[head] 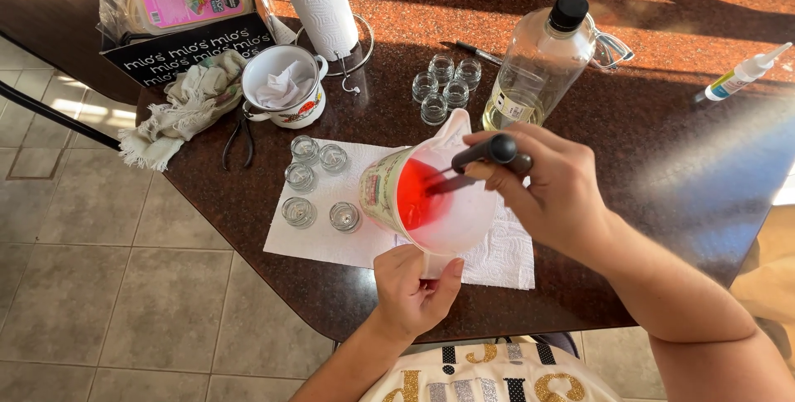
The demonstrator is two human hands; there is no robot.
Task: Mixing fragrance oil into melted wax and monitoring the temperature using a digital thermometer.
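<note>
While the dark red granite table (pixel 662 137) fills most of the view, the work sits near its six o'clock edge, on a white paper towel (pixel 331 236). At one o'clock stands a large clear bottle with a black cap (pixel 542 58); at eleven o'clock, a paper towel roll (pixel 319 0). Tilted at centre is a white enamel pitcher (pixel 431 203) holding red liquid (pixel 416 195). A second enamel mug (pixel 286 87) stuffed with tissue sits at ten o'clock.

The right hand (pixel 555 191) is closed around the black handle of a stirring tool (pixel 489 158), its tip dipped in the red liquid. The left hand (pixel 410 290) is curled tight on the pitcher's handle at six o'clock, tipping it toward the person.

Small glass cups (pixel 319 182) wait at nine o'clock on the towel, more (pixel 447 83) at twelve.

I judge the tilt the main hazard: a brisk stir could slop liquid over the low lip onto towel or clothing, and a slipping grip would drop the pitcher.
</note>
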